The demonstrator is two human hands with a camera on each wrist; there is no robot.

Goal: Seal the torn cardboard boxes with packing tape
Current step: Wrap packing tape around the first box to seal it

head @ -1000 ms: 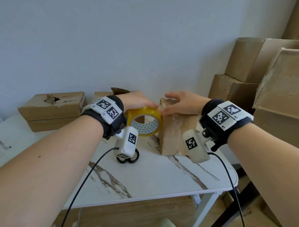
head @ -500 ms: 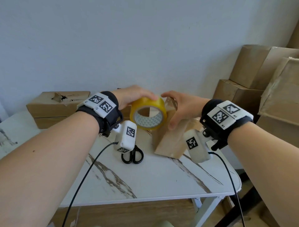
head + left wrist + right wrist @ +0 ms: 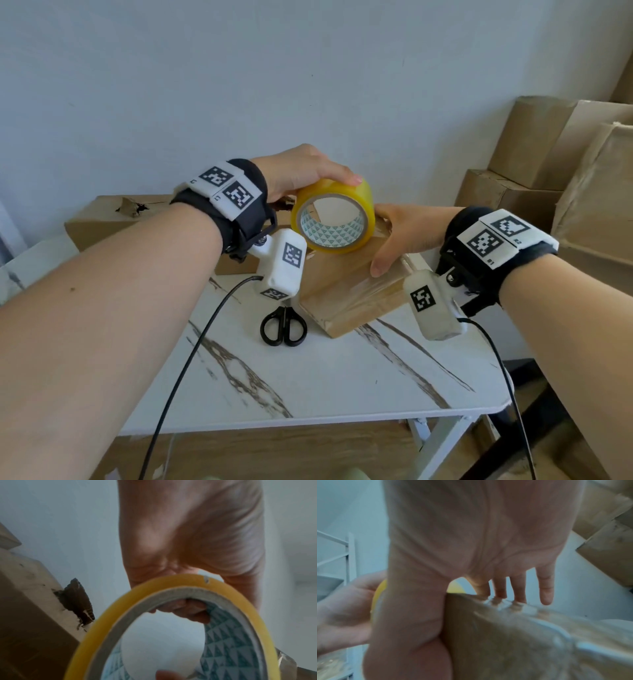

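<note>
Black wristbands [image 3: 255, 214] carry white fiducial tiles [image 3: 226, 186]; white coded camera pods [image 3: 286, 265] hang at 6 o'clock, trailing black cables [image 3: 191, 353].

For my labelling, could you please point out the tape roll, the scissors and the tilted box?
tape roll [image 3: 335, 187], head view, yellow outer band.
scissors [image 3: 283, 325], head view, black handles.
tilted box [image 3: 342, 308], head view, its taped near face.

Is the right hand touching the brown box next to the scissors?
Touching. In the right wrist view the right hand holds the box: the thumb lies flat against its side and the fingers reach over its top edge.
</note>
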